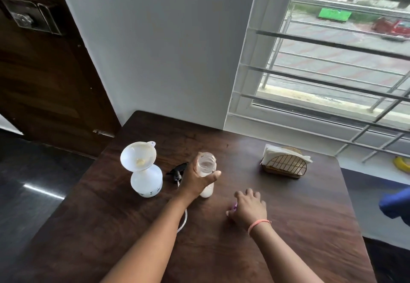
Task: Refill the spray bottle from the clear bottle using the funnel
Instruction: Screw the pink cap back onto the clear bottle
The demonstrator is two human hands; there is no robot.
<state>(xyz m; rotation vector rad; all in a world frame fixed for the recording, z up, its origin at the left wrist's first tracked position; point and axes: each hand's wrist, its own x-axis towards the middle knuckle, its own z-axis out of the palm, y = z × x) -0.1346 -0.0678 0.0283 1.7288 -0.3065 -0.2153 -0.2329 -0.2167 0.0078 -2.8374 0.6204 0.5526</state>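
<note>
The white spray bottle [146, 182] stands at the table's left with the translucent funnel [137, 156] seated in its neck. Its black spray head [177, 171] lies on the table just to the right, with its tube [184, 220] trailing toward me. My left hand [197, 180] is wrapped around the upright clear bottle [206, 167], whose mouth is uncapped. My right hand [247, 207] rests low on the table, fingers curled over a small purple thing [234, 205], likely the cap, mostly hidden under the palm.
A gold wire napkin holder [285, 166] with white napkins stands at the back right of the dark wooden table [310, 227]. A barred window [332, 60] is behind it, a wooden door [44, 71] at the left. Something blue [396, 202] shows at the right edge.
</note>
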